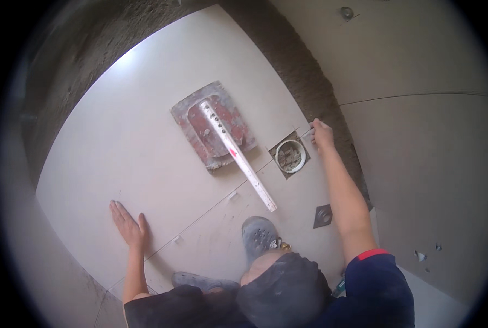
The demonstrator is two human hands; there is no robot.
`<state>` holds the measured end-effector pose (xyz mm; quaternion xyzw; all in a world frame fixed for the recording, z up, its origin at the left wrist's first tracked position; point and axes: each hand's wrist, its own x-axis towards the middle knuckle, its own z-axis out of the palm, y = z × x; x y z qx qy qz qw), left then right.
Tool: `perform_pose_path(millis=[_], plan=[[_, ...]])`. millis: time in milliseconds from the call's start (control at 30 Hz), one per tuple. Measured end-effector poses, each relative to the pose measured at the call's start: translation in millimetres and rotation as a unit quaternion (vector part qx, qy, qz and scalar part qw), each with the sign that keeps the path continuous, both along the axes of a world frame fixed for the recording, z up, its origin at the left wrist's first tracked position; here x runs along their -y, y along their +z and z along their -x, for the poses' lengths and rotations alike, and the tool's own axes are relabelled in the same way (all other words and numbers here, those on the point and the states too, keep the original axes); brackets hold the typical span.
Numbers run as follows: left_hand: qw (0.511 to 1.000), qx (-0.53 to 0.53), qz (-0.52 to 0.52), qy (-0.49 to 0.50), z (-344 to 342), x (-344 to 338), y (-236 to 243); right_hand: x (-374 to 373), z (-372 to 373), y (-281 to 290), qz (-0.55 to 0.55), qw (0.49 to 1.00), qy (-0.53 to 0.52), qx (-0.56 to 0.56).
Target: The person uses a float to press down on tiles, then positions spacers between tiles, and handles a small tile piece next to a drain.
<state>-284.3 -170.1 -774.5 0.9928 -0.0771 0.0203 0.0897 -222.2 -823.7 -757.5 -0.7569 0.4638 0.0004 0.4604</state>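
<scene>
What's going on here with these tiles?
The person's left hand rests flat on a large pale tile. The right hand is beside a square cutout around a round white pipe; whether it pinches something small is hard to tell. A stained reddish plate with a long metal handle lies on the tile, untouched.

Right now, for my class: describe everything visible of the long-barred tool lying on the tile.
The tool lies on the large pale tile. Its roughly square plate is red under grey smears, with a rounded red part in the middle. A silvery bar, metal by its look, slants across it, with a row of dark spots near the upper end and a red mark about halfway; its lower end reaches past the plate, over the tile seam. Neither left hand nor right hand touches it.
</scene>
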Motion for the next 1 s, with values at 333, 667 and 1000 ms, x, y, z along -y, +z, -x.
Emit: perform_pose_path(millis=[333, 667, 1000], plan=[[0.999, -0.054, 0.003, 0.010, 13.1, 4.6, -7.7, -18.0, 22.2, 29.8, 0.085, 0.992, 0.092, 0.004], [0.959, -0.279, 0.042, -0.032, 19.7, 82.9, 22.6, -224.6, -20.2, 88.9, -0.199, 0.942, 0.260, -0.071], [0.963, -0.264, 0.056, -0.016, 49.1, 35.5, -17.6, -250.2, -57.7, 132.6, -0.147, 0.956, 0.135, 0.215]])
